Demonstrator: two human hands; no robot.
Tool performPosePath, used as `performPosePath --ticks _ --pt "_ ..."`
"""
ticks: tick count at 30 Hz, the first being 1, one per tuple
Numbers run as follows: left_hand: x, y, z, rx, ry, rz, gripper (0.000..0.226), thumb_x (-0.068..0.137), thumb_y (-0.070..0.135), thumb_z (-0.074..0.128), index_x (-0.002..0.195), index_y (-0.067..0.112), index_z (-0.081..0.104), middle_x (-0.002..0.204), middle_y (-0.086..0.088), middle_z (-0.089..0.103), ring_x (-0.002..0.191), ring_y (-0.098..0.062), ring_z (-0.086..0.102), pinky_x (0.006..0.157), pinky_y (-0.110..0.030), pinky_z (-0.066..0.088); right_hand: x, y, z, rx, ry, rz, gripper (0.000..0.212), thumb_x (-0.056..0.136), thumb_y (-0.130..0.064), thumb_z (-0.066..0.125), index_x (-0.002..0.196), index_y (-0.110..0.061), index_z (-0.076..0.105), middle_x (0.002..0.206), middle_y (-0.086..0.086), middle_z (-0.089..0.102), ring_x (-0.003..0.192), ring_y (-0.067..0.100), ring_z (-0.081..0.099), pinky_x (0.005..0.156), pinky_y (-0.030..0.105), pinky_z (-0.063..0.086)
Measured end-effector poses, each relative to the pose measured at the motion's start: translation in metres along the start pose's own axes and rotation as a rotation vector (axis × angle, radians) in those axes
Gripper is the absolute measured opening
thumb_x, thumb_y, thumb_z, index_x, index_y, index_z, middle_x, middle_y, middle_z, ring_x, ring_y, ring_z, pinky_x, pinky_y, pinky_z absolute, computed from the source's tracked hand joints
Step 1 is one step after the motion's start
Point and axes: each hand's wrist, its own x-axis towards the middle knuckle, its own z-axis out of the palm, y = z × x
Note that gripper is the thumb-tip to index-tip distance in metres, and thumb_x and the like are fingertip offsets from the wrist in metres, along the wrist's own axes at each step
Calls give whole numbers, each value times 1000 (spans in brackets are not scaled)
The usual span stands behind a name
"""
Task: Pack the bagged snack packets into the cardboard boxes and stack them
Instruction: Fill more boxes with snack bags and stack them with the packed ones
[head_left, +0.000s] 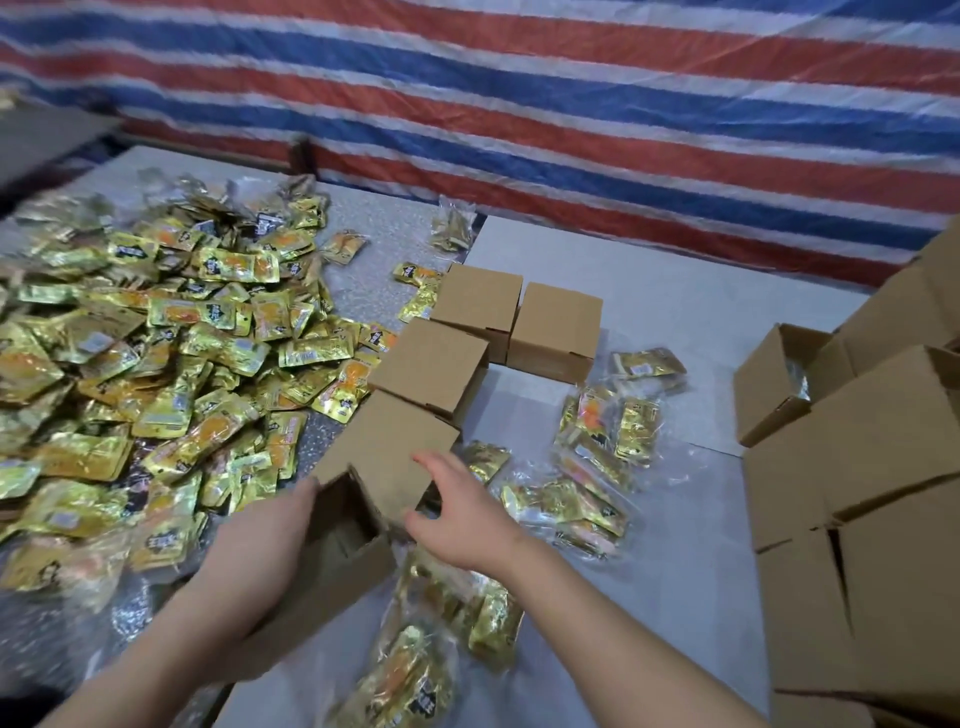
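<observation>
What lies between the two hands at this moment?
In the head view, the open cardboard box lies between them: the left hand holds its near-left side, and the right hand is at its right side.

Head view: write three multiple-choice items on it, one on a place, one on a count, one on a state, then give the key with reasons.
1. Where does the big loose pile of gold packets lie?
A. on the table's left side
B. inside the stacked boxes
C. on the floor

2. How many small closed boxes stand beyond the open box at the hands?
A. one
B. three
C. six

3. What state is the box at the hands in?
A. taped shut
B. crushed flat
C. open at the near end

Key: 1 A, the pile covers the left of the table. 2 B, three closed boxes stand in a cluster past it. 3 C, its dark inside shows between the left hand, which holds its left edge, and the right hand, open over its right side.
</observation>
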Motion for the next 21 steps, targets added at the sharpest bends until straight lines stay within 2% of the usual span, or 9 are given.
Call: performPosePath --ticks 3,6,8,9,11,13,16,18,21 --pt "-1 23 -51 31 34 117 40 90 13 50 125 30 44 103 3 70 91 -20 68 74 -34 57 0 -29 -28 100 7 -63 74 85 -27 54 154 -27 27 160 -7 24 141 14 32 116 32 27" --pt "0 60 -90 57 68 235 35 92 17 48 124 32 47 103 2 69 92 -22 66 70 -33 51 -13 -43 -62 131 30 -85 65 79 -30 46 144 -28 43 147 -9 41 112 6 44 98 18 32" --pt "4 96 -106 80 124 370 41 95 18 46 133 34 48 115 2 68 103 -22 64 70 -29 44 -27 -36 -85 85 100 -84 57 84 -32 50 140 -24 49 140 -7 50 114 -1 44 91 5 30" --pt "6 117 -110 69 150 446 44 98 19 45 138 35 46 121 1 67 107 -23 63 73 -27 42 -36 -26 -95 19 159 -82 49 88 -31 54 137 -24 52 136 -6 54 115 1 47 89 5 31" --pt "11 164 -111 15 170 586 43 102 23 41 143 34 42 124 -4 66 110 -27 63 76 -32 46 -60 1 -116 -98 280 -58 30 92 -18 57 122 -25 60 123 -3 63 113 13 56 92 20 42" --pt "12 211 -100 -17 148 702 40 104 26 40 143 31 42 126 -7 65 113 -30 60 82 -36 45 -89 35 -133 -105 367 30 25 93 -8 55 104 -28 65 111 -2 67 105 19 60 90 32 48" --pt "12 261 -66 -84 18 761 28 103 25 47 129 19 53 126 -11 62 117 -31 56 88 -36 42 -138 95 -144 -180 428 236 33 93 -8 57 74 -34 51 92 -3 63 94 22 60 75 32 41" --pt "15 276 -37 -56 -76 767 22 102 26 49 121 17 55 123 -11 61 116 -30 56 90 -37 45 -165 133 -141 -176 446 352 35 94 -10 58 69 -33 48 89 -1 63 91 23 60 73 31 42" --pt "15 285 8 -78 -156 782 19 102 27 47 112 17 59 116 -9 64 111 -28 58 87 -37 45 -193 178 -121 -124 435 454 25 95 -9 58 78 -27 55 93 4 65 91 22 59 81 34 47"
